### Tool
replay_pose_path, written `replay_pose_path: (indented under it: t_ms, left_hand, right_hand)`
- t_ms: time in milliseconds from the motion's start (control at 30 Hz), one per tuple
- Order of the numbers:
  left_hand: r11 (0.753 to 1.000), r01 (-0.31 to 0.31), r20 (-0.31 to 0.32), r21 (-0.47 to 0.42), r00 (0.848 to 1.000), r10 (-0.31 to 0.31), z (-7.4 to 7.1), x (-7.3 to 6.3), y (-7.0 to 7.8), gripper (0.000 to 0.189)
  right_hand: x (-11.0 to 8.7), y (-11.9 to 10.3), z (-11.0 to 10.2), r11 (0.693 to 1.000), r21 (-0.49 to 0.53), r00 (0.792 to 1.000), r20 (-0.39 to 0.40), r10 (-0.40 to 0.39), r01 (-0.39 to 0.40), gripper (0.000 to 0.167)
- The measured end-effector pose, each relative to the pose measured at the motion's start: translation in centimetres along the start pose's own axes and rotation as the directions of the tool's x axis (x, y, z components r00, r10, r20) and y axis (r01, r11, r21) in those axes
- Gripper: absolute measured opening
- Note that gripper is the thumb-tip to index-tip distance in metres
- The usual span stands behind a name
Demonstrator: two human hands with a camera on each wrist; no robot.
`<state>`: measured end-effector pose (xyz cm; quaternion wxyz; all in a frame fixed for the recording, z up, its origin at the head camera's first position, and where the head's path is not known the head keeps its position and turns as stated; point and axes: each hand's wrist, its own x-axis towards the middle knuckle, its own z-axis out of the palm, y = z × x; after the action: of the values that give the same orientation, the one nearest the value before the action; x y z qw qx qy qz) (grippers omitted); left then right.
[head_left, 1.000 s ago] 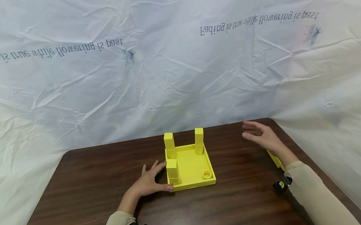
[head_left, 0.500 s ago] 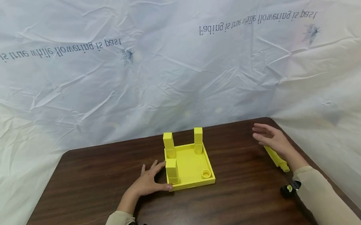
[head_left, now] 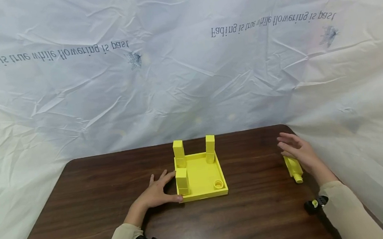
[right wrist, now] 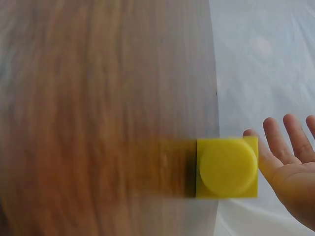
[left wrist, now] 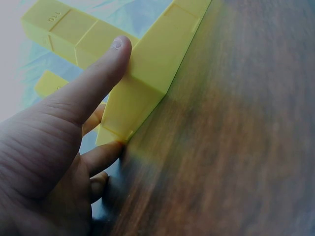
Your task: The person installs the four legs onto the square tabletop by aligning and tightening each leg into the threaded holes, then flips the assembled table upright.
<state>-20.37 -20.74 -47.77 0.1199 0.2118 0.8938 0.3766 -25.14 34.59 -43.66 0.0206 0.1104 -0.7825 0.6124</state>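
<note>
A yellow square tray with raised edges lies mid-table. Square posts stand at three of its corners: near left, far left and far right. A round ring socket marks the near right corner. My left hand holds the near left corner, thumb on the front wall and fingers along the left side. Over at the right, my right hand, fingers extended, is at the far end of a loose yellow post. The post's round peg points toward the right wrist camera.
The dark wood-grain table has its right edge close beside the right hand. White printed cloth hangs behind and at both sides. Each wrist wears a black camera band.
My right hand has moved rightward and slightly nearer, over the loose post, which has turned a little and shows more of itself. My left hand and the tray stay put.
</note>
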Motion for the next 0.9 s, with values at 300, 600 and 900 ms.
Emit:
replay_pose_path:
  t_ms: [300,600,900]
  left_hand:
    - [1.000,0.005,-0.002,0.012,1.000,-0.005,0.1,0.1,0.0,0.106]
    - [1.000,0.002,-0.002,0.006,1.000,-0.002,0.0,-0.1,0.2,0.107]
    - [1.000,0.006,-0.002,0.005,1.000,-0.006,0.0,-0.1,0.2,0.106]
  right_hand:
    - [-0.6,0.0,-1.5,1.000,0.015,0.998,-0.061,-0.023,0.024,0.053]
    - [-1.3,0.5,-2.4,0.991,-0.122,0.991,-0.129,0.037,-0.053,0.067]
    - [-1.4,1.0,-2.7,0.964,-0.200,0.964,-0.231,0.129,-0.176,0.076]
